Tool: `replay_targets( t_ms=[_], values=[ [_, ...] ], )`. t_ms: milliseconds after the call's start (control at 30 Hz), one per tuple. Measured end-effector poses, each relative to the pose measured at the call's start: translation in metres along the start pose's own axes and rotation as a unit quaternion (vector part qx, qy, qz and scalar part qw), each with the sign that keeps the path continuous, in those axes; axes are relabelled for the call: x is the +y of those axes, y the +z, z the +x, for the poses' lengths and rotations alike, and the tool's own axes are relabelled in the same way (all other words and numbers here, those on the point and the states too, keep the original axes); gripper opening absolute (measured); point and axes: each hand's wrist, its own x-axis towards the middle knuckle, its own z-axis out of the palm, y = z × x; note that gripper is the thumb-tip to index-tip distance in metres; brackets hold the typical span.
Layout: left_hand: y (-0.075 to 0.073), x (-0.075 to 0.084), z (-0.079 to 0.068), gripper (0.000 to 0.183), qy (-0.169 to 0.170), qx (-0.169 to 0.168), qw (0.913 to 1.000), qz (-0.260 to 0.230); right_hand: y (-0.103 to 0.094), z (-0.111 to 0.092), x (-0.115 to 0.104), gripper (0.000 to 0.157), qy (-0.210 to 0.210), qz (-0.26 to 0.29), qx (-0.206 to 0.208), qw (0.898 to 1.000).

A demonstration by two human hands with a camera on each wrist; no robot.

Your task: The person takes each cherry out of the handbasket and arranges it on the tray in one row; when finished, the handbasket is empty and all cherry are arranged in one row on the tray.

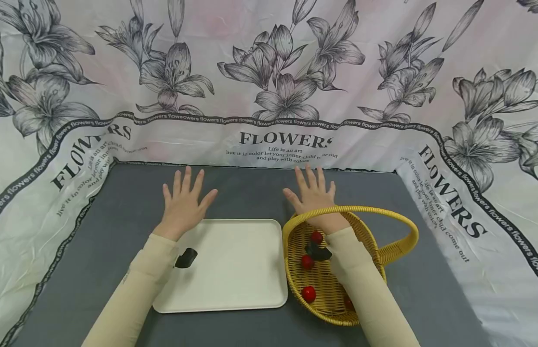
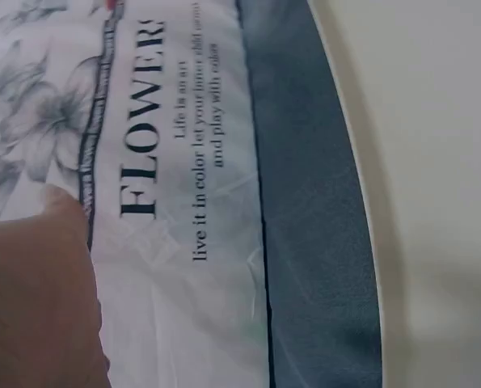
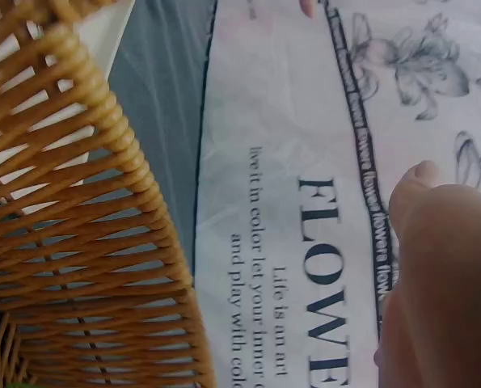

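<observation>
My left hand (image 1: pixel 182 207) is held with its fingers spread, above the far left corner of a cream rectangular tray (image 1: pixel 234 265). Fingers likewise spread, my right hand (image 1: pixel 316 200) reaches over the far rim of a yellow wicker basket (image 1: pixel 290 270) with an arched handle. Inside the basket lie several small red balls, among them a red ball (image 1: pixel 309 294) near its front; my right forearm hides part of the basket. Neither hand holds anything. The left wrist view has part of the left hand (image 2: pixel 38 299) beside the tray edge; the right wrist view has the right hand (image 3: pixel 442 283) and basket weave (image 3: pixel 86 242).
Tray and basket stand side by side on a dark grey table (image 1: pixel 251 188). A white floral cloth (image 1: pixel 286 144) with printed lettering rises behind the table and along both sides. A black piece (image 1: pixel 186 258) sits at the left wrist, another (image 1: pixel 318 252) at the right wrist.
</observation>
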Motion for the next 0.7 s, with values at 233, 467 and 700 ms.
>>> replay_targets(
  t_ms=[233, 467, 700],
  values=[
    [0.005, -0.032, -0.036, 0.067, 0.035, -0.047, 0.9785, -0.198, -0.016, -0.045, 0.007, 0.073, -0.055, -0.016, -0.022, 0.998],
    [0.031, -0.083, -0.096, 0.064, -0.037, -0.037, 0.9697, -0.239, -0.010, -0.083, 0.018, 0.039, -0.099, -0.036, -0.040, 0.994],
    [0.049, -0.104, -0.116, 0.050, -0.020, -0.041, 0.9692, -0.242, 0.011, -0.083, 0.035, 0.025, -0.097, -0.018, -0.071, 0.993]
  ],
)
